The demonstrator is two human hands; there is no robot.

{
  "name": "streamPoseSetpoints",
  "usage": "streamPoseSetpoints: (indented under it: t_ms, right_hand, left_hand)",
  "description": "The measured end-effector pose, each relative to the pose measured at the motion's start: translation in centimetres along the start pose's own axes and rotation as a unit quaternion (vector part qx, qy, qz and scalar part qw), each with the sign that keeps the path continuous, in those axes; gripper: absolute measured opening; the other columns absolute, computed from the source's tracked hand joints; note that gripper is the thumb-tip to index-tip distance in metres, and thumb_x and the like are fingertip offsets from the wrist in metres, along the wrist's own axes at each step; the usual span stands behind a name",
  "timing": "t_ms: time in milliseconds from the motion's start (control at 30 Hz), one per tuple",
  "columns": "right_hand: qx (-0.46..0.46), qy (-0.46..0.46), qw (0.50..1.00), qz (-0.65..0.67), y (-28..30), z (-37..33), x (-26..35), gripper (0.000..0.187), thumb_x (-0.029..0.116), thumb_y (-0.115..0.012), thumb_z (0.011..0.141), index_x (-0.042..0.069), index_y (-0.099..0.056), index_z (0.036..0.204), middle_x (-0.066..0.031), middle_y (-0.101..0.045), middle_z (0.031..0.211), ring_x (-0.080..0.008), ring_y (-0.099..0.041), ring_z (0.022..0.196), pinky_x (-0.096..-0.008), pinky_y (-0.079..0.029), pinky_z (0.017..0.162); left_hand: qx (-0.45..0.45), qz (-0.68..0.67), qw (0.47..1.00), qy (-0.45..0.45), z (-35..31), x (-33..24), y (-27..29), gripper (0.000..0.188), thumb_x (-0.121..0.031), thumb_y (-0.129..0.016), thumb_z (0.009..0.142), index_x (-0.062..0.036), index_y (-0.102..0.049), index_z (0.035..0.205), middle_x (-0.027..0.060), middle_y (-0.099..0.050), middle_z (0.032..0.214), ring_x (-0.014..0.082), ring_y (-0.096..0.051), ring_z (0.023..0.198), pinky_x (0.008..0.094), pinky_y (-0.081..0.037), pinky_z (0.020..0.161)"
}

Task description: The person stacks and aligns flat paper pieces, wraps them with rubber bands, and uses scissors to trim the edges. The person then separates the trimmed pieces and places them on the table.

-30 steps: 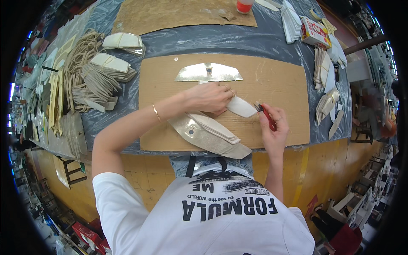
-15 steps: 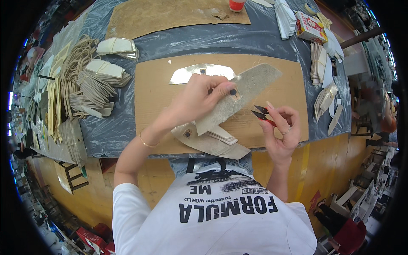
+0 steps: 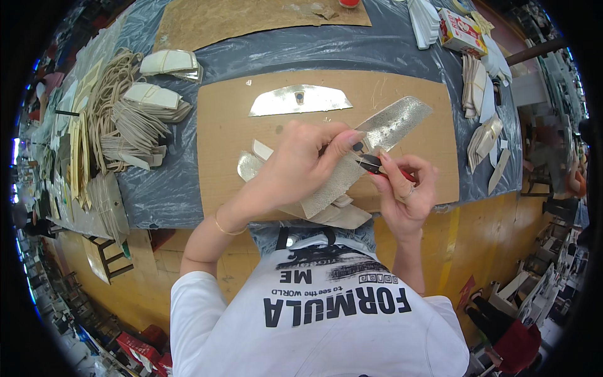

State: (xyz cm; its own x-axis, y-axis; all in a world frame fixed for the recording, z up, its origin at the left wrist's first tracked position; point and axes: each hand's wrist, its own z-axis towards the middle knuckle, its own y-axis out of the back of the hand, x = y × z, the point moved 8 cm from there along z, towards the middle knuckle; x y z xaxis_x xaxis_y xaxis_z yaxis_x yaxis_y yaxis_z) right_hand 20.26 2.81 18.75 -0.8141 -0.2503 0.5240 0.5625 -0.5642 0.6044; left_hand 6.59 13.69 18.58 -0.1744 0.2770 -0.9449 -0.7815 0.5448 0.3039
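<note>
My left hand pinches a long metallic, silvery-gold leather-like piece, tilted up to the right, with a small dark round part near my thumb. My right hand grips thread snips with black blades and red handles. The blade tips meet the piece's edge beside that dark part; whether they touch a thread is too small to tell. Below the held piece, similar pieces lie loosely stacked, partly hidden by my left hand. Farther off, a shiny piece with a small dark fitting lies flat on the cardboard sheet.
Banded bundles of beige pieces and looped cord-like strips crowd the table's left side. At the right are more bundles and a red-and-white box. A brown board and a red cup are at the back.
My right hand has brought the snips up and left to the held piece, their blades now closer together. My left hand has shifted slightly right and nearer with the piece.
</note>
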Motion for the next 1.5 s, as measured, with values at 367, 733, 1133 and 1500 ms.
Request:
streamPoseSetpoints:
  t_ms: [367,733,1133,1500]
  right_hand:
    - [-0.087,-0.09,0.985,0.119,0.1,-1.2,-2.6,0.027,0.004,-0.075,0.08,0.005,-0.073,0.106,-0.0056,-0.058,0.092,-0.0138,-0.052,0.074,-0.0259,-0.043,0.065]
    - [0.054,-0.268,0.943,0.19,-2.6,-3.5,-6.5,0.029,0.003,-0.07,0.085,0.002,-0.068,0.114,-0.0065,-0.055,0.097,-0.013,-0.057,0.085,-0.0227,-0.049,0.072]
    - [0.133,-0.234,0.943,0.197,-4.3,-3.3,-4.9,0.032,0.005,-0.073,0.081,0.001,-0.067,0.112,-0.0087,-0.057,0.097,-0.0174,-0.06,0.087,-0.0258,-0.05,0.074]
    - [0.309,0.025,0.951,0.005,-5.7,-6.9,1.8,0.074,0.061,-0.08,0.058,0.015,-0.064,0.114,-0.0082,-0.058,0.107,-0.0217,-0.056,0.09,-0.0355,-0.037,0.077]
  left_hand:
    - [-0.003,0.039,0.999,0.017,0.4,1.8,0.3,0.026,-0.021,-0.057,0.097,0.0017,-0.068,0.09,0.0119,-0.049,0.054,0.0137,-0.04,0.048,0.0314,-0.035,0.047]
    - [0.025,0.39,0.902,-0.184,4.0,6.5,3.9,0.034,-0.035,-0.071,0.083,-0.0073,-0.07,0.102,0.0116,-0.066,0.101,0.0303,-0.06,0.095,0.039,-0.046,0.087]
    - [0.405,0.138,0.881,0.202,-2.3,11.2,-0.4,0.044,-0.036,-0.077,0.076,-0.0027,-0.071,0.105,0.0146,-0.069,0.103,0.0299,-0.064,0.094,0.0363,-0.05,0.083]
    - [0.166,0.169,0.972,-0.013,-0.2,8.1,1.9,0.029,-0.025,-0.06,0.094,0.002,-0.07,0.095,0.0103,-0.069,0.076,0.0228,-0.062,0.068,0.0328,-0.048,0.068]
